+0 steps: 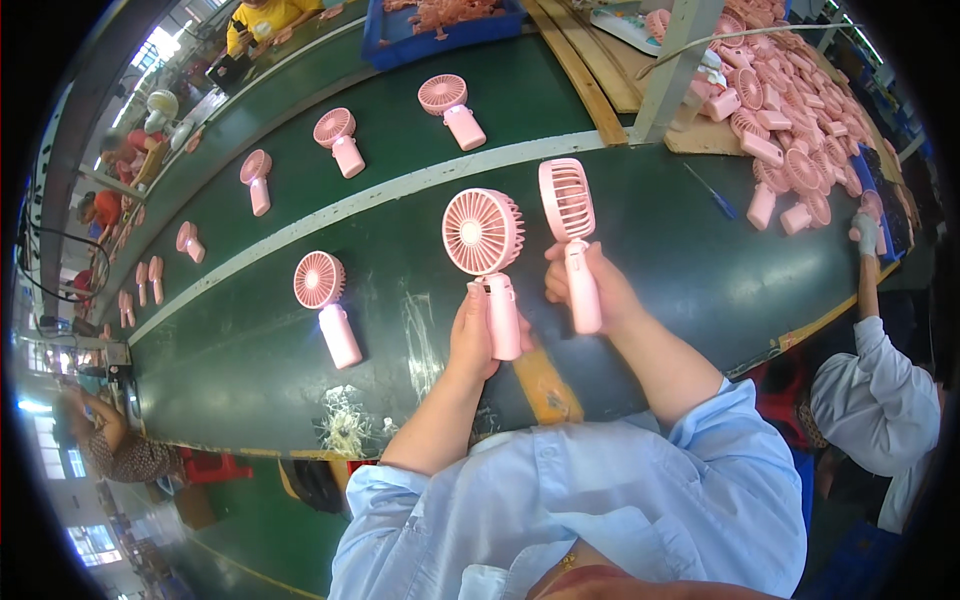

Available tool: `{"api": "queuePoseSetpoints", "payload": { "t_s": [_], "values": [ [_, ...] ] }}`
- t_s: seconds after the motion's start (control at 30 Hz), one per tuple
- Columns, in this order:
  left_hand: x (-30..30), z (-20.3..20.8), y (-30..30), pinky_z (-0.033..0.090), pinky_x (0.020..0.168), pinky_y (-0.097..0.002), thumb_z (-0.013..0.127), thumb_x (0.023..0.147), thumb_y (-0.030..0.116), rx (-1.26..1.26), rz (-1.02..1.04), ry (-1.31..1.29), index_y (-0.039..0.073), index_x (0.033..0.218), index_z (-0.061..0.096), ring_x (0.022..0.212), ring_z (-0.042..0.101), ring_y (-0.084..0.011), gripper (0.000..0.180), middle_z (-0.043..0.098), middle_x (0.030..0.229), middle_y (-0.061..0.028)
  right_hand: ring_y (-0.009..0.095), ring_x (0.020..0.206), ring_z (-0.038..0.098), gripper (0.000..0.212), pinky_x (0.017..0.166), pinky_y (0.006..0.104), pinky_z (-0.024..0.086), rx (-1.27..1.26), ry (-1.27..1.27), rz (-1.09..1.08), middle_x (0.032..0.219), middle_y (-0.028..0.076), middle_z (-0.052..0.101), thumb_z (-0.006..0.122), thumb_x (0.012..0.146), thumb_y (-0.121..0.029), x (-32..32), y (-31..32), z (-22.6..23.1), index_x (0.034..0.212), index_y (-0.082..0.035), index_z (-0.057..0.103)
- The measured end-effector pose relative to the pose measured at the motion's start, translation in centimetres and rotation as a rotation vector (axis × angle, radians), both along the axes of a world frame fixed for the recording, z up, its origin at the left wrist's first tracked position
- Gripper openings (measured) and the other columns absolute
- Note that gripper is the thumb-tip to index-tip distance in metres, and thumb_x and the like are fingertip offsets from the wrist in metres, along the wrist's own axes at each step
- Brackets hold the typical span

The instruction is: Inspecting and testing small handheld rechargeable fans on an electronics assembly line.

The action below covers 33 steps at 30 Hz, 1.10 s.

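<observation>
Each of my hands grips a pink handheld fan by its handle, just above the green work surface (650, 220). My left hand (470, 335) is closed round the handle of one fan (482, 232), whose round grille faces up toward me. In my right hand (605, 285) is a second fan (568, 200), turned so its slotted side shows. The two fans are upright, side by side and apart. To the left of my left hand a third pink fan (340, 335) lies on the surface, grille up.
Beyond a pale divider strip (390, 186), several pink fans (463, 125) lie spaced along a green belt. A blue tray (445, 45) stands at the back. Far right are a heap of pink fans (790, 110), a screwdriver (722, 205) and a co-worker's gloved hand (864, 232). A metal post (680, 70) rises nearby.
</observation>
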<state>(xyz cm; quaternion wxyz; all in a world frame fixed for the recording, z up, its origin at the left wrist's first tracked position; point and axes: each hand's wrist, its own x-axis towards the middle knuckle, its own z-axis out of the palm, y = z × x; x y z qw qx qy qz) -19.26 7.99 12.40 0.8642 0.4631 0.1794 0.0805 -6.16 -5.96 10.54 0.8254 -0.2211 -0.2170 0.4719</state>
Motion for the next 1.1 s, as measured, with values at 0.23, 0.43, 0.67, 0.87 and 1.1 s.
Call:
{"api": "queuePoseSetpoints", "payload": {
  "t_s": [0.23, 0.43, 0.67, 0.87, 1.1],
  "values": [
    [0.3, -0.5, -1.0, 0.047, 0.084, -0.0334, 0.028, 0.088, 0.058, -0.256, -0.196, -0.167, 0.012, 0.127, 0.033, 0.106, 0.049, -0.0185, 0.061, 0.047, 0.118, -0.0076, 0.017, 0.093, 0.055, 0.051, 0.084, 0.0312, 0.044, -0.019, -0.169, 0.172, 0.098, 0.006, 0.058, 0.052, 0.082, -0.053, -2.3, 0.5, 1.4, 0.096, -0.004, 0.058],
    [0.1, -1.4, -1.0, 0.041, 0.093, -0.0361, 0.030, 0.088, 0.057, -0.496, -0.260, -0.155, 0.016, 0.133, 0.027, 0.114, 0.045, -0.0200, 0.060, 0.043, 0.125, -0.0064, 0.016, 0.093, 0.055, 0.048, 0.084, 0.0316, 0.043, -0.025, -0.251, 0.050, 0.099, 0.005, 0.058, 0.056, 0.081, -0.049, -2.1, 0.4, 0.6, 0.096, -0.004, 0.059],
    [0.4, -0.1, -1.7, 0.052, 0.066, -0.0280, 0.025, 0.087, 0.061, -0.403, -0.126, 0.001, 0.009, 0.123, 0.042, 0.084, 0.060, -0.0162, 0.065, 0.057, 0.103, -0.0083, 0.015, 0.097, 0.052, 0.042, 0.087, 0.0305, 0.040, -0.042, -0.331, 0.007, 0.100, 0.003, 0.057, 0.056, 0.083, -0.044, -1.6, 0.0, 0.6, 0.097, -0.004, 0.059],
    [0.3, -0.5, -1.1, 0.045, 0.087, -0.0336, 0.025, 0.090, 0.057, -0.422, -0.191, -0.024, 0.009, 0.127, 0.039, 0.106, 0.052, -0.0196, 0.062, 0.051, 0.118, -0.0087, 0.015, 0.104, 0.050, 0.044, 0.091, 0.0319, 0.038, -0.065, -0.286, -0.009, 0.109, 0.004, 0.056, 0.057, 0.085, -0.038, -1.6, -0.1, 0.2, 0.111, -0.003, 0.055],
    [-0.2, -1.0, -0.5, 0.038, 0.096, -0.0368, 0.027, 0.092, 0.052, -0.329, -0.126, 0.009, 0.005, 0.127, 0.039, 0.111, 0.049, -0.0218, 0.060, 0.050, 0.121, -0.0106, 0.017, 0.105, 0.051, 0.047, 0.093, 0.0329, 0.038, -0.062, -0.270, -0.017, 0.112, 0.006, 0.055, 0.058, 0.085, -0.035, -1.4, 0.3, -0.3, 0.118, -0.001, 0.050]
  ]
}}
